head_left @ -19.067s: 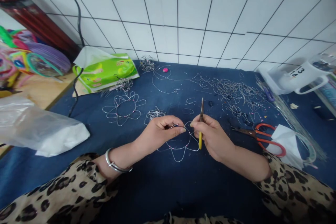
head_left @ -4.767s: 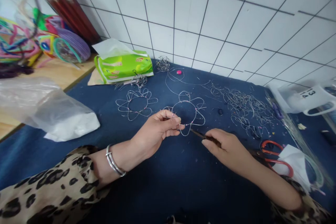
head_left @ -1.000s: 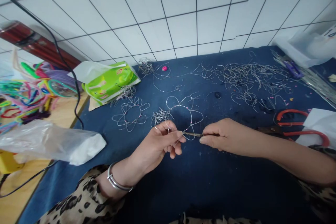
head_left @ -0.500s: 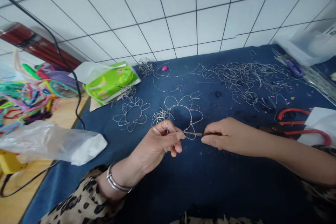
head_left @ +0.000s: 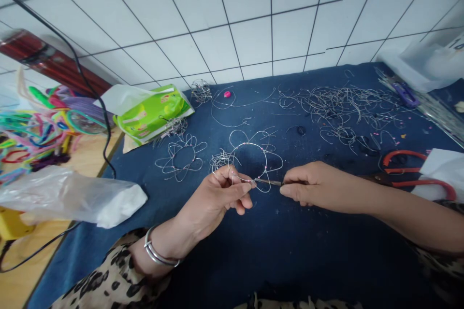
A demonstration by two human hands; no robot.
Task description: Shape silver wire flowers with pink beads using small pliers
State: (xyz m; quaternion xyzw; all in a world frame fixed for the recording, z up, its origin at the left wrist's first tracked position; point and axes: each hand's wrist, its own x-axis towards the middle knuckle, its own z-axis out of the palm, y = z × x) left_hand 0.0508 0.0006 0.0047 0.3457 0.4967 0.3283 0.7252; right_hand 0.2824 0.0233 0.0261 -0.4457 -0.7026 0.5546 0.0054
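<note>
My left hand [head_left: 224, 193] pinches the lower edge of a flower-shaped wire ring [head_left: 266, 157] between thumb and fingers. Looped wire petals and small pink beads run along this ring. From the right, my right hand [head_left: 308, 184] grips a slim, pointed metal tool [head_left: 270, 182]; its tip meets the wire beside my left fingertips. Most of the tool is hidden in my palm, so its exact kind does not show. A second wire flower [head_left: 183, 157] lies flat on the cloth to the left, near a bundle of wire pieces [head_left: 222, 158] just behind my left hand.
Tangled wire pieces [head_left: 344, 101] cover the back right of the blue cloth [head_left: 282, 256]. Red-handled cutters [head_left: 416, 183] lie beyond my right forearm. A green tissue pack [head_left: 152, 111], a plastic bag [head_left: 72, 198] and coloured fuzzy stems [head_left: 43, 125] sit at the left. Tiled wall stands behind.
The wire ring has shifted and turned slightly in my left fingers, its top moving a little to the right. My right hand with the tool has moved slightly right.
</note>
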